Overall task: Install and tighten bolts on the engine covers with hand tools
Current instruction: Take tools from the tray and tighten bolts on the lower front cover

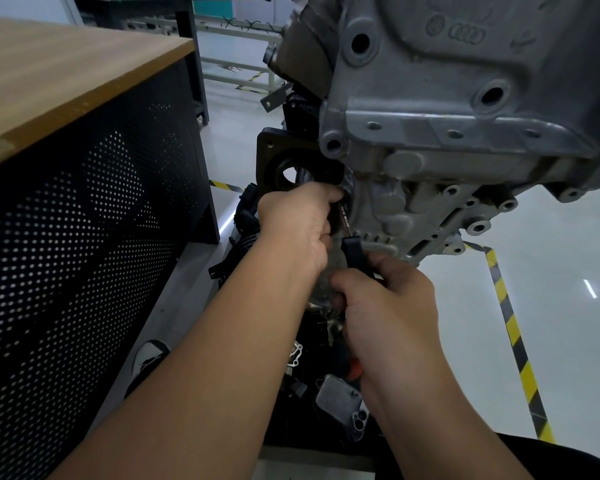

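The right hand (385,306) curls round the black handle of a thin metal tool (352,251) low on the big grey metal engine (447,133), while the left hand (298,220) wraps its top end, so it seems best to keep it straight and turn slowly.

Grey cast-aluminium engine block (447,133) hangs upper right. Left hand (297,220) is curled against its lower edge, just below the black square flange with a round bore (284,164). Right hand (385,303) grips the black-handled hand tool (355,252); its chrome shank angles up to the left hand. Tool tip is hidden. Wood-topped bench with black perforated side panel (84,202) sits left. Loose grey metal cover (340,403) lies below, yellow-black floor tape (513,327) at right.
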